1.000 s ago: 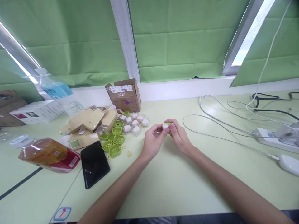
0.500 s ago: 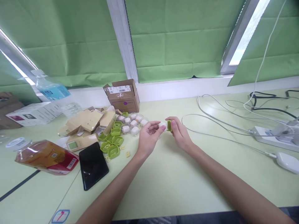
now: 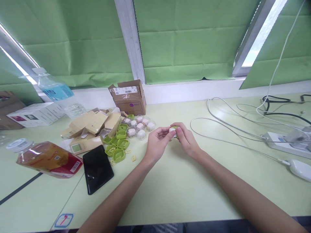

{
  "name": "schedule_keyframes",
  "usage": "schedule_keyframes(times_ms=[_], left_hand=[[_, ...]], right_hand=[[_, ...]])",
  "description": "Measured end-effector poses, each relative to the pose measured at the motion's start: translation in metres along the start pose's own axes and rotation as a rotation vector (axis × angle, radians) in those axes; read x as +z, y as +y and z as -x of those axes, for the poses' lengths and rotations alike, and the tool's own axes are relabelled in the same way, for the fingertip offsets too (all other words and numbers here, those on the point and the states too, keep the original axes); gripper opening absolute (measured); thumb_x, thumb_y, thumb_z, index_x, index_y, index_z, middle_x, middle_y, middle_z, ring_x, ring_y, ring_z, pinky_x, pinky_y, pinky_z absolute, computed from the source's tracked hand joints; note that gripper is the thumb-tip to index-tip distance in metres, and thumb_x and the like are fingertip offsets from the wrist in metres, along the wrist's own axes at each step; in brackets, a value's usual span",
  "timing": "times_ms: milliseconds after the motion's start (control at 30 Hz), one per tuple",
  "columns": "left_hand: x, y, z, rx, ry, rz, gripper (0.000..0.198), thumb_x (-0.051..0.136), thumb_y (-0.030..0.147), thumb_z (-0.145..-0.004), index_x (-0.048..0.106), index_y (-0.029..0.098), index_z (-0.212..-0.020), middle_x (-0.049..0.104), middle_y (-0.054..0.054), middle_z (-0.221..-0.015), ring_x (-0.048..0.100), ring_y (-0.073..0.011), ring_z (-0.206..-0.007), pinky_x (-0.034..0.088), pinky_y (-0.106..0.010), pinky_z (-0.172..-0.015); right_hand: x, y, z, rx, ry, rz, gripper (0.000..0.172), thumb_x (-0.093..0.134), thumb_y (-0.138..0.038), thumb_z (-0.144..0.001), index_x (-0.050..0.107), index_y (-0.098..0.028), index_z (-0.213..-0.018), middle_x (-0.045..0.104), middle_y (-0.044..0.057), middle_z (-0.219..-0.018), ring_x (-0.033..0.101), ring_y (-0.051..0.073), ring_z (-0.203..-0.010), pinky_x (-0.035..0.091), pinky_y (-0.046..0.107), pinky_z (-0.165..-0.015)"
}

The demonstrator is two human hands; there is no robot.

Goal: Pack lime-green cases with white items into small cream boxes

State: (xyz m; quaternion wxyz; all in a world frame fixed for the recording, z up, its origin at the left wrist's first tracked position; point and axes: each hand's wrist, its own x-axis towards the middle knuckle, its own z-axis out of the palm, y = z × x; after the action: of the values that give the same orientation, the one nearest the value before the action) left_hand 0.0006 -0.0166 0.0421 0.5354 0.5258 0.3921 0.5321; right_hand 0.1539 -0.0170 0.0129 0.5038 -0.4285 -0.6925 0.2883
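Observation:
My left hand pinches a small white rounded block between thumb and fingers. My right hand grips a small green case, mostly hidden by its fingers. The block and the case meet between my hands, above the table; how deep the block sits in the case is hidden. To the left of my hands lie several clear round packs with white blocks in them. Beside those are several open green cases and a small yellowish loop.
Opened cartons are heaped at the left before a brown cardboard box. A black tablet, a drink bottle and a water bottle are also left. White cables run to a power strip on the right.
The white block and the green case, apart by a small gap before, now are pressed together. My hands have drawn closer to each other. The view has shifted slightly.

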Motion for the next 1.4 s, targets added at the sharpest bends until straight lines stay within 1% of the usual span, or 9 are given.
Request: schedule_keyframes(times_ms=[233,333,433,567,767,967,1067,1300,1400], left_hand=[[-0.005,0.003,-0.002,-0.060,-0.022,-0.001,0.043,0.089,0.042,-0.065,0.073,0.013,-0.093,0.075,-0.007,-0.086,0.067,-0.0145,-0.073,0.055,-0.031,-0.075],[-0.010,0.009,-0.002,-0.131,-0.043,0.009,0.045,0.092,0.037,-0.062,0.073,0.013,-0.095,0.076,-0.007,-0.087,0.068,-0.0148,-0.075,0.055,-0.032,-0.079],[-0.012,0.015,-0.001,-0.187,-0.055,0.027,0.046,0.092,0.036,-0.063,0.073,0.013,-0.099,0.076,-0.008,-0.090,0.069,-0.0164,-0.081,0.054,-0.032,-0.081],[-0.012,0.016,-0.001,-0.111,-0.028,-0.049,0.045,0.091,0.037,-0.064,0.073,0.013,-0.097,0.076,-0.009,-0.092,0.069,-0.0183,-0.082,0.055,-0.033,-0.078],[-0.012,0.014,-0.002,-0.077,-0.040,-0.062,0.046,0.089,0.043,-0.066,0.073,0.013,-0.097,0.076,-0.010,-0.095,0.070,-0.0192,-0.083,0.057,-0.033,-0.077],[-0.008,0.006,0.000,-0.068,-0.017,-0.017,0.045,0.088,0.042,-0.068,0.073,0.012,-0.099,0.076,-0.009,-0.092,0.070,-0.0189,-0.084,0.056,-0.033,-0.079],[-0.009,0.003,0.000,-0.075,0.002,-0.017,0.043,0.087,0.040,-0.069,0.073,0.013,-0.100,0.076,-0.009,-0.090,0.070,-0.0185,-0.083,0.056,-0.033,-0.079],[-0.012,0.010,-0.001,-0.026,0.008,-0.058,0.038,0.086,0.035,-0.070,0.075,0.014,-0.099,0.076,-0.009,-0.093,0.071,-0.0203,-0.085,0.057,-0.034,-0.081],[-0.011,0.010,0.000,-0.001,0.013,-0.071,0.037,0.085,0.034,-0.070,0.076,0.014,-0.100,0.077,-0.009,-0.096,0.071,-0.0204,-0.089,0.057,-0.034,-0.085]], right_hand=[[0.000,-0.003,-0.001,0.026,0.006,0.088,0.043,0.031,-0.054,-0.106,0.058,-0.022,-0.114,0.063,0.000,-0.075,0.052,0.015,-0.058,0.040,0.028,-0.059],[0.002,-0.006,0.001,0.018,0.005,0.090,0.043,0.029,-0.053,-0.106,0.059,-0.022,-0.110,0.060,0.000,-0.072,0.053,0.016,-0.059,0.039,0.028,-0.059],[0.003,-0.010,0.002,0.017,0.028,0.079,0.042,0.027,-0.052,-0.107,0.057,-0.023,-0.114,0.057,-0.002,-0.068,0.052,0.016,-0.058,0.040,0.028,-0.059],[0.006,-0.010,0.001,0.025,0.020,0.102,0.042,0.028,-0.051,-0.107,0.055,-0.023,-0.119,0.063,0.000,-0.071,0.057,0.018,-0.061,0.042,0.029,-0.062],[0.011,-0.010,0.002,0.041,-0.008,0.154,0.042,0.028,-0.053,-0.106,0.052,-0.022,-0.122,0.072,0.005,-0.087,0.068,0.022,-0.073,0.047,0.031,-0.066],[0.017,-0.011,0.007,0.060,0.046,0.161,0.042,0.026,-0.052,-0.107,0.050,-0.022,-0.121,0.073,0.006,-0.088,0.070,0.023,-0.075,0.049,0.032,-0.068],[0.020,-0.009,0.008,0.079,0.036,0.189,0.042,0.025,-0.053,-0.106,0.048,-0.022,-0.122,0.073,0.007,-0.088,0.071,0.025,-0.075,0.049,0.032,-0.067],[0.020,-0.005,0.006,0.019,0.012,0.275,0.042,0.027,-0.053,-0.106,0.044,-0.022,-0.128,0.075,0.010,-0.096,0.072,0.027,-0.075,0.049,0.033,-0.064],[0.019,-0.005,0.005,-0.004,0.013,0.353,0.046,0.024,-0.054,-0.105,0.043,-0.019,-0.129,0.074,0.013,-0.100,0.071,0.028,-0.073,0.048,0.034,-0.062]])
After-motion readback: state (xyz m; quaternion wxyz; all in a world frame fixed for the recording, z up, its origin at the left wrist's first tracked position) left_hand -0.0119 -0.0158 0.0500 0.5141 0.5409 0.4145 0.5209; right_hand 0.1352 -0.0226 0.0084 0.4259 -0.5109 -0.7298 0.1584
